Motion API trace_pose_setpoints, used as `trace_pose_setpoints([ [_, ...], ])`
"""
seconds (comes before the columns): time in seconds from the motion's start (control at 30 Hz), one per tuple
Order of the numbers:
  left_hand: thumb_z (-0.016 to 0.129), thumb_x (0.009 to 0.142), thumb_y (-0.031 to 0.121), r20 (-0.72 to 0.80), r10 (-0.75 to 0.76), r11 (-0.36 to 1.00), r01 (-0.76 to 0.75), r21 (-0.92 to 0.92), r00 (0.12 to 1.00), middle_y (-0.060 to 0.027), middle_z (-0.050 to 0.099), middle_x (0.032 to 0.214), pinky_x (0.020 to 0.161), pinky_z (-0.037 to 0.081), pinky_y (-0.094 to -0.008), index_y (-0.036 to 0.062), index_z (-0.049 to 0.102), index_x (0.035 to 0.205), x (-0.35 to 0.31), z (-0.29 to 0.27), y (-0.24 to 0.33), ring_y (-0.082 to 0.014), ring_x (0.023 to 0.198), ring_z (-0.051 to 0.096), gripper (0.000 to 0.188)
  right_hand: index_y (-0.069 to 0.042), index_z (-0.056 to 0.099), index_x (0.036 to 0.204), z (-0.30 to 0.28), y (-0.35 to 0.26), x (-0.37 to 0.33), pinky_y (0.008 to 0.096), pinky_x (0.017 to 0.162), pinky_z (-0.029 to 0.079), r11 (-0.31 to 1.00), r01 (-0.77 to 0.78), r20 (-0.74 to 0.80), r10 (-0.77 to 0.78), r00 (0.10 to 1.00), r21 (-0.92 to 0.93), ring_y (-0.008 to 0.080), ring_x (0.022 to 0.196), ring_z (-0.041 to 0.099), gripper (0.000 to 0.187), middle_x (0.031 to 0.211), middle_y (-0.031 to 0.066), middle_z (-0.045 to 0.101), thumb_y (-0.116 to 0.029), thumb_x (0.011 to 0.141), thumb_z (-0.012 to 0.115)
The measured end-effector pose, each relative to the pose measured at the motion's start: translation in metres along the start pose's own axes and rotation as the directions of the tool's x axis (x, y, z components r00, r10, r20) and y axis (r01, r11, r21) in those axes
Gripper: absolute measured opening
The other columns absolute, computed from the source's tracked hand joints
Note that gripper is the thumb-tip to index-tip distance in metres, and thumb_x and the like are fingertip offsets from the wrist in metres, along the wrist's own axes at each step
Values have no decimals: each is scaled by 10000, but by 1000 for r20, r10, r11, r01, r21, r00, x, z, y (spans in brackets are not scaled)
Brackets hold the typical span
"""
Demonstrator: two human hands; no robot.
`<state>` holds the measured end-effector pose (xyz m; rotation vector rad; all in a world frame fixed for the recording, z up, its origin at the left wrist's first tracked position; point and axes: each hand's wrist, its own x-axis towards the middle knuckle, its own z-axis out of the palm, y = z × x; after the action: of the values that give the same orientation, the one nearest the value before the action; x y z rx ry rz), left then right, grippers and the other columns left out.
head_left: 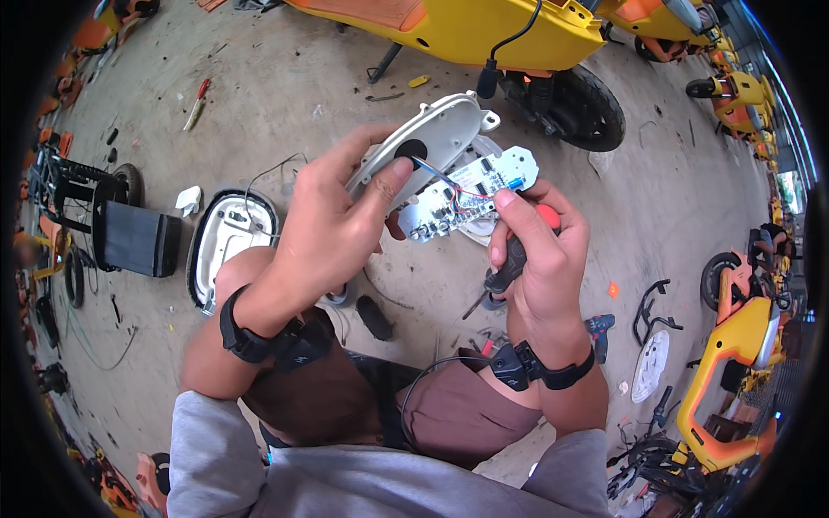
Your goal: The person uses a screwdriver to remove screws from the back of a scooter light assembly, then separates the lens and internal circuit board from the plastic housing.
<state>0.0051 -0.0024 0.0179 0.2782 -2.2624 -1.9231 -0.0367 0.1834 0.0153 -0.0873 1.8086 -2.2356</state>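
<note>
My left hand (332,211) is closed around the near end of a white oval plastic housing (453,125), its thumb by a dark round opening. Thin coloured wires (436,171) run from that opening to a white circuit board (501,166) dotted with small components. Between thumb and fingers, my right hand (553,246) pinches the board's right part. That same hand also keeps a screwdriver (509,266) with a black and red handle in its palm, its shaft pointing down and left. Part of another white piece shows behind the board.
Beyond my hands stands a yellow scooter (484,30) with a black wheel (583,108). On the floor lie a white-lined shell (229,237), a screwdriver (197,104), a power drill (599,332) and a white cover (650,367). A black box (134,237) is at left; another yellow scooter (725,380) stands right.
</note>
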Motion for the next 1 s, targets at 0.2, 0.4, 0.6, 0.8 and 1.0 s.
trace_pose_setpoints([
  [0.2,596,944,159,31,69,972,-60,-228,997,-85,660,843,461,474,-220,-51,563,1179,2,1,-3,-85,611,609,317,55,629,943,-6,1,-2,241,435,398,987,-20,56,11,998,160,105,482,527,174,694,61,604,-95,859,655],
  [0.4,634,920,147,246,21,973,37,-230,969,-95,646,1079,816,485,-263,-14,559,1245,2,-9,6,-129,956,606,371,69,639,1027,-11,-9,2,238,439,390,979,-69,163,38,986,192,102,481,518,237,675,57,593,-109,871,618],
  [0.6,622,926,125,420,-257,958,287,-9,870,-84,675,969,631,518,-234,-11,563,1245,4,-16,7,-98,746,635,352,47,687,1000,-21,-23,9,209,431,346,930,-94,290,205,935,-355,41,475,468,238,610,-7,569,-135,848,667],
  [0.8,629,909,105,334,-162,981,116,152,929,-71,687,989,644,524,-243,6,582,1229,5,-11,0,-80,781,606,338,45,689,994,-16,-22,5,203,434,346,869,-82,215,211,954,-488,35,482,464,244,608,-14,574,-146,842,675],
  [1.0,604,934,145,378,-63,988,3,156,924,-67,691,1004,747,515,-259,-12,630,1175,7,-11,-10,-88,859,600,289,64,680,989,-15,-13,4,209,454,363,926,-22,224,114,968,-378,36,504,475,259,638,-7,588,-155,850,681],
])
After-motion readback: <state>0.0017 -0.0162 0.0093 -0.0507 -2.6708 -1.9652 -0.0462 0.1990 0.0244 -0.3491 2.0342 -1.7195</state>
